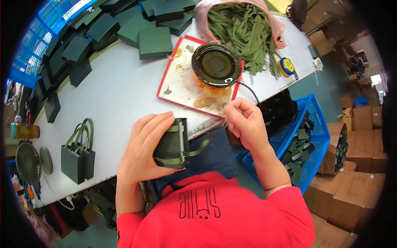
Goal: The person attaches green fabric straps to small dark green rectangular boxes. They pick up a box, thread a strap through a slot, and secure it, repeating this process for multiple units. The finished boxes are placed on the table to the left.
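- We see one bag (171, 144) at the table (115, 95) edge, gripped by the left hand (142, 142).
- The right hand (248, 122) is curled, fingertips together; we cannot tell whether it holds anything.
- We count one dish (217, 64), one board (171, 78) and two upright bags (72, 164).

Workroom — white table (111, 95), grey-green floor (329, 101).
Cardboard boxes (356, 194) stacked at right; bright light patch (376, 79) farther back — source unclear.
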`<action>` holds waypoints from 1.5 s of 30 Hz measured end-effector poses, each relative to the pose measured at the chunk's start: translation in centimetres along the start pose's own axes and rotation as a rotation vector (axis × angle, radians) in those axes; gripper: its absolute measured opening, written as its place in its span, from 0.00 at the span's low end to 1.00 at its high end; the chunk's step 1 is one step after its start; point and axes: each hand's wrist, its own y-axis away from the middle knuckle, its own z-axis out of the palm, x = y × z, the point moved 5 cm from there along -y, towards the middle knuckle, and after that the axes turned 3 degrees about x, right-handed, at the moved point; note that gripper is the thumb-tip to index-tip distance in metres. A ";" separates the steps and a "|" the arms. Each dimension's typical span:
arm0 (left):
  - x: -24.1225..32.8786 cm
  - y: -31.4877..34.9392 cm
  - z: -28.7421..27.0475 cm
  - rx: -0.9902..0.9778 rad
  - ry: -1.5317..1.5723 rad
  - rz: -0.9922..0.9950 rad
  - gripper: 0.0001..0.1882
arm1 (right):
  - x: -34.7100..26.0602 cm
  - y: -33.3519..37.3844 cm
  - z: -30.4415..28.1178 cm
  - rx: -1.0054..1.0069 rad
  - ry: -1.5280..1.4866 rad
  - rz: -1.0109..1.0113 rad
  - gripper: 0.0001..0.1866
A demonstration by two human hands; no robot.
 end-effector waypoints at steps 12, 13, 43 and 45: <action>0.6 -0.2 -0.1 -0.017 0.229 0.028 0.55 | 1.3 1.4 5.1 -0.398 0.168 0.275 0.11; 0.7 -0.3 -0.2 -0.019 0.221 0.029 0.55 | 1.3 1.3 5.2 -0.396 0.175 0.274 0.11; -0.1 0.2 -0.6 -0.008 0.063 0.001 0.52 | 0.1 2.8 3.6 -0.110 0.443 -0.358 0.09; -0.1 -0.1 -0.6 -0.005 0.051 0.023 0.52 | 0.3 3.8 4.9 -0.219 0.517 -0.342 0.09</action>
